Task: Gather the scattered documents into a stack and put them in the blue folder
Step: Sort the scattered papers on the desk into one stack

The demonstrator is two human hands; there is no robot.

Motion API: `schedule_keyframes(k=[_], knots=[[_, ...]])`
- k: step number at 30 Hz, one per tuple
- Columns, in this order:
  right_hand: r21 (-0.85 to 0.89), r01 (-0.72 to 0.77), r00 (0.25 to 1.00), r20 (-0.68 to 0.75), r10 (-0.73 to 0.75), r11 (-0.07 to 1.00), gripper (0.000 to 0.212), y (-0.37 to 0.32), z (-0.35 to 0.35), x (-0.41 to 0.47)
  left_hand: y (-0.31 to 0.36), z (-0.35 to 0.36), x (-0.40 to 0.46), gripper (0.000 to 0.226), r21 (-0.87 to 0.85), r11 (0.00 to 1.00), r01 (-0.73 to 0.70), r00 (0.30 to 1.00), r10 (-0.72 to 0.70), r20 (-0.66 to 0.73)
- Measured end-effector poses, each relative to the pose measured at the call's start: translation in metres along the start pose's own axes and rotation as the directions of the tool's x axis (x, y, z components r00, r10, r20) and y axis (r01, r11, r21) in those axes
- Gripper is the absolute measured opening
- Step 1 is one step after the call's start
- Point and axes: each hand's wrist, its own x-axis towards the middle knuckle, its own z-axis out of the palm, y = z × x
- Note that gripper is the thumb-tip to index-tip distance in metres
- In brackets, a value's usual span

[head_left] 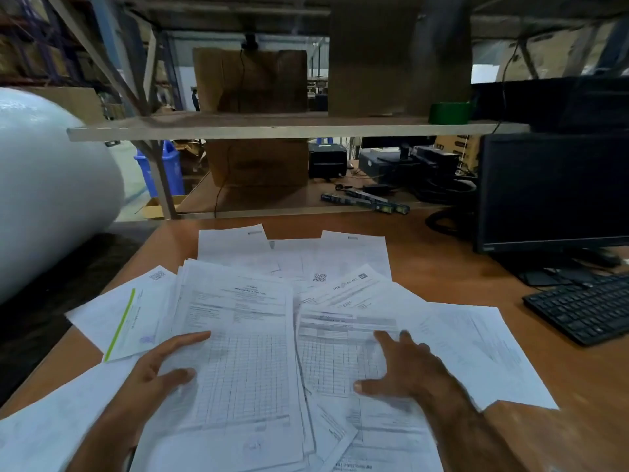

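Observation:
Several white printed documents [245, 335] lie scattered and overlapping across the brown wooden desk [442, 267]. A partly squared pile with a gridded form on top sits in the middle. My left hand [163, 366] rests flat on the left edge of that pile, fingers straight. My right hand [405, 366] presses flat on a gridded sheet [337, 356] to the right, fingers spread. One sheet with a green stripe [126, 321] lies at the left. No blue folder is in view.
A black monitor [551, 189] and black keyboard [582, 308] stand at the right. A big white roll [44, 192] sits at the left. Above the desk's far edge runs a shelf [272, 127] with cardboard boxes [252, 80] and a green tape roll [449, 112].

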Motion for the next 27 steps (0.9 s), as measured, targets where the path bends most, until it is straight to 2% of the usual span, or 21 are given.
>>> schedule_keyframes(k=[3,11,13,15,17,19,21,24,27], knots=[[-0.006,0.029,1.000,0.006,-0.029,1.000,0.116,-0.004,-0.013,0.002,0.005,0.003,0.007,0.059,-0.001,1.000,-0.027,1.000,0.027,0.000],[0.112,0.092,0.996,-0.011,-0.091,0.989,0.114,-0.012,-0.017,0.016,0.010,0.012,0.015,0.054,-0.031,0.998,-0.062,0.998,0.061,-0.023],[0.214,0.129,0.990,-0.081,-0.114,0.968,0.108,-0.010,-0.008,0.018,0.012,0.016,0.018,0.053,-0.039,0.997,-0.069,0.998,0.070,-0.001],[0.339,0.186,0.967,-0.229,-0.111,0.922,0.095,-0.008,0.005,0.020,0.013,0.020,0.019,0.054,-0.041,0.996,-0.078,0.997,0.079,0.020],[0.471,0.234,0.930,-0.365,-0.053,0.850,0.078,-0.003,0.014,0.020,0.011,0.022,0.018,0.054,-0.043,0.997,-0.069,0.997,0.071,0.032],[0.592,0.238,0.907,-0.419,0.042,0.770,0.067,0.002,0.018,0.018,0.006,0.019,0.017,0.054,-0.039,0.998,-0.051,0.998,0.052,0.037],[0.574,0.143,0.911,-0.394,0.119,0.806,0.063,0.007,0.020,0.016,0.003,0.016,0.015,0.053,-0.028,0.999,-0.041,0.999,0.041,0.024],[0.387,-0.008,0.957,-0.264,0.119,0.922,0.072,0.004,0.020,0.010,0.003,0.016,0.012,0.052,-0.043,0.999,-0.032,0.999,0.032,0.011],[0.381,0.029,0.977,-0.208,0.055,0.924,0.067,-0.005,0.015,0.010,0.005,0.021,0.009,0.053,-0.029,0.999,-0.037,0.999,0.038,0.024]])
